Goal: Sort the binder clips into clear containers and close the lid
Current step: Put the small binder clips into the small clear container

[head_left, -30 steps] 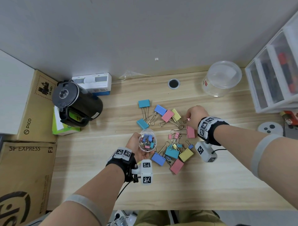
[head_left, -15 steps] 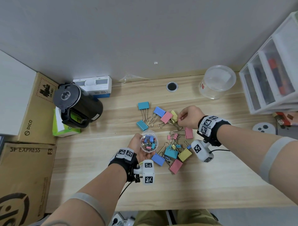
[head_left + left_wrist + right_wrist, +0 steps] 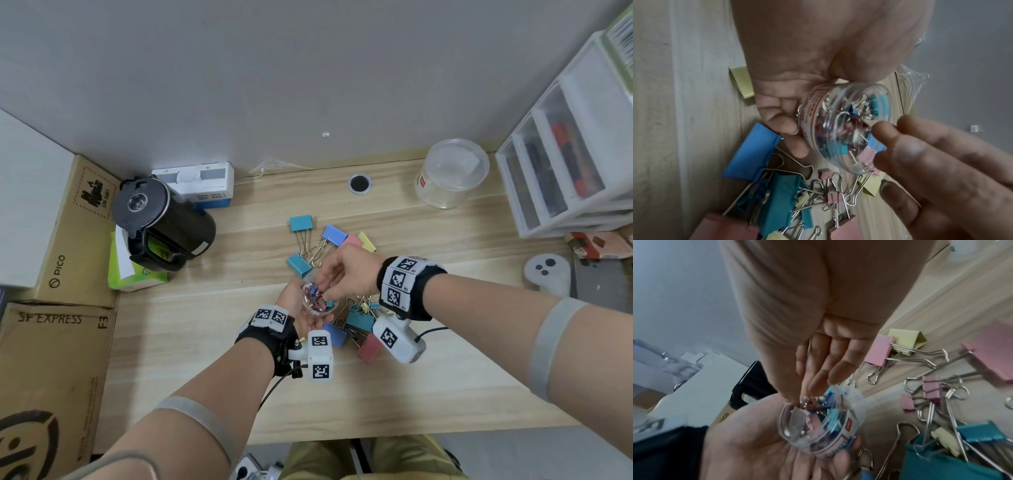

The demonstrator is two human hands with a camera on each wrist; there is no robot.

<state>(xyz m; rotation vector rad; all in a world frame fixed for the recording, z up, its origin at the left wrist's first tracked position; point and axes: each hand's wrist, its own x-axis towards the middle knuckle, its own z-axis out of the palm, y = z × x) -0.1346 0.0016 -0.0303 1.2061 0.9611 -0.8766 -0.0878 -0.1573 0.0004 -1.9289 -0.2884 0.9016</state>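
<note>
My left hand (image 3: 295,301) grips a small clear container (image 3: 317,301) partly filled with small coloured binder clips, tilted up off the wooden desk (image 3: 445,377). My right hand (image 3: 329,291) hovers at its open mouth, fingers pointing down into it. In the right wrist view the right hand (image 3: 809,386) has straight fingers at the container (image 3: 818,421) rim, and I see no clip between them. The left wrist view shows the container (image 3: 844,128) with the right hand's relaxed fingers (image 3: 931,162) beside it. Large and small clips (image 3: 359,322) lie loose under and beyond both hands.
A larger clear tub (image 3: 452,174) with its lid on stands at the back right. A black kettle (image 3: 161,222) and cardboard boxes (image 3: 51,342) are on the left, and a white drawer unit (image 3: 565,171) on the right. A white controller (image 3: 548,274) lies near the drawers.
My right hand left the clip pile, where it pinched a small clip, and came left over the container's mouth. The left hand kept hold of the container.
</note>
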